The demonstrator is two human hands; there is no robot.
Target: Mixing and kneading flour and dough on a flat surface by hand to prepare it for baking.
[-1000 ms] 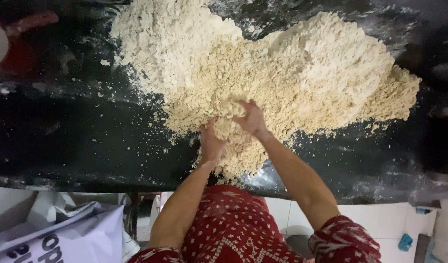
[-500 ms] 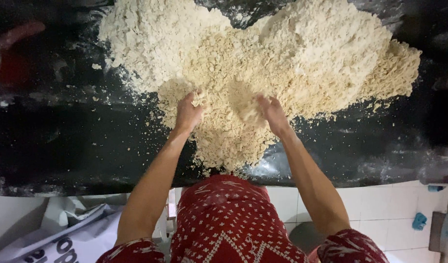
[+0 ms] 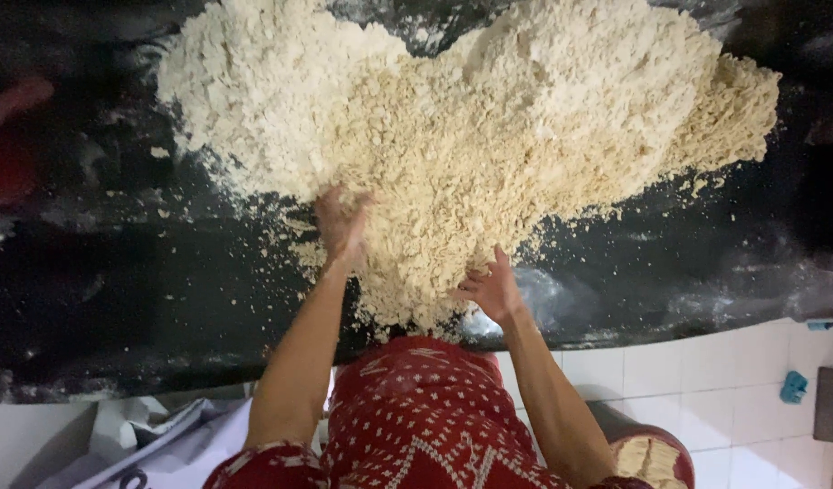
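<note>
your left hand (image 3: 339, 222) is dug into the near left edge of the crumbly pale dough heap (image 3: 489, 154), fingers curled around a clump. your right hand (image 3: 495, 290) lies open against the heap's near tip. the heap spreads across the far middle of the dark worktop (image 3: 145, 308), loose crumbs (image 3: 290, 254) scattered beside your left hand.

L fingertips (image 3: 344, 206) buried in dough (image 3: 489, 154)
</note>
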